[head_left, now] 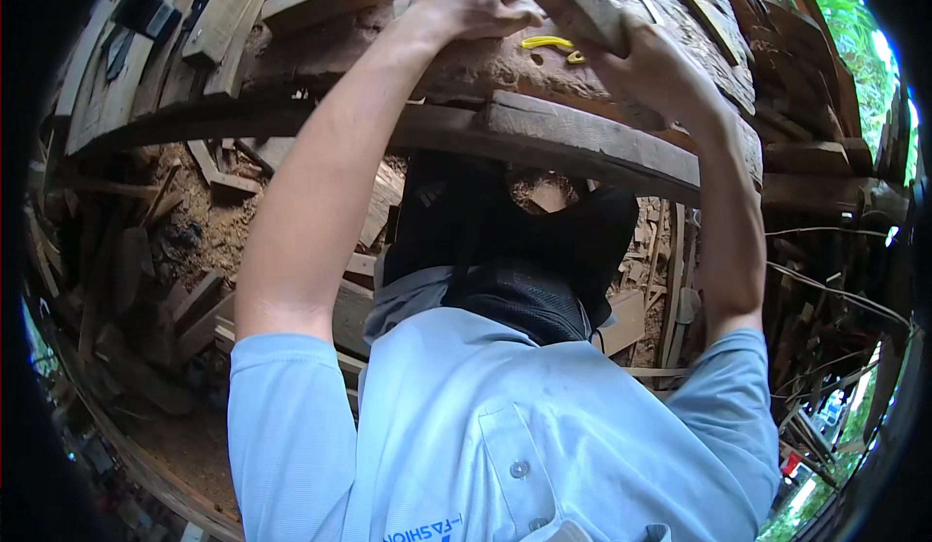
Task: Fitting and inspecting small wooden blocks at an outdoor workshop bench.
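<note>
My left hand (474, 3) is closed above the rough wooden bench (466, 66) at the top of the head view; what its curled fingers hold, if anything, is hidden. To its right, my right hand (670, 71) grips a greyish wooden block (582, 8), tilted, with a dark part at its far end. Below and between my hands, a small yellow curved object (547, 43) lies on the bench, with a smaller yellow piece just to its right. A long plank (592, 139) runs along the bench's near edge.
Loose boards (223, 22) are piled at both ends of the bench, with a black device (146, 13) on the left ones. Under the bench are my legs, wood scraps and shavings (223, 221). Stacked timber (806, 158) and bent rods stand at the right, greenery beyond.
</note>
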Demonstrator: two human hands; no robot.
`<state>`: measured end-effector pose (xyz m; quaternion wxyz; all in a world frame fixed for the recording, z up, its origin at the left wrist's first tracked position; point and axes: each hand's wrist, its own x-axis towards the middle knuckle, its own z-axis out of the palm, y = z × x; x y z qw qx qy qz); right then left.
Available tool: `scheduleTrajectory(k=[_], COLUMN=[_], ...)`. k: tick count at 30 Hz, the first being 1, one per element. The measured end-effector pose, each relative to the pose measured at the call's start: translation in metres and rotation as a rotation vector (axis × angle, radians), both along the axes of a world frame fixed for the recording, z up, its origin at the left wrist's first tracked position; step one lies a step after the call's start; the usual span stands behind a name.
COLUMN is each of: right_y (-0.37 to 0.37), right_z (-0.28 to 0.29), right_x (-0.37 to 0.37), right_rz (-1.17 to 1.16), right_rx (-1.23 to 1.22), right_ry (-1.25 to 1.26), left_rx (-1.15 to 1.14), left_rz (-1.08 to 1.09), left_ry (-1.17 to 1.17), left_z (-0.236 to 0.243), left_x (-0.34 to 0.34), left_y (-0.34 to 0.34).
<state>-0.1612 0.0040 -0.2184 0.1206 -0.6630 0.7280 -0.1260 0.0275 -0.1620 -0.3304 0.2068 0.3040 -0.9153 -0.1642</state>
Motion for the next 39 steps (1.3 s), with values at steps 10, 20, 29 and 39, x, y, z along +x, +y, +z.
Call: scheduleTrajectory(k=[10,20,29,39], right_y=[-0.004,0.001,-0.004,0.017], right_z=[-0.011,-0.002,-0.002,-0.011], right_x=[-0.020,-0.009,-0.010,-0.032], right_rz=[0.038,0.070,-0.035,0.056], right_rx=[-0.299,-0.292,0.150,-0.584], right_ry=[0.015,0.034,0.075,-0.198], left_rx=[0.020,0.094,0.215,0.094], left_rz=[-0.045,-0.024,-0.020,0.023], left_ry=[0.029,-0.034,-0.100,-0.024], left_z=[0.009,0.018,0.020,0.015], left_x=[-0.009,-0.009,-0.002,-0.016], left_y=[0.008,0.008,0.017,0.016])
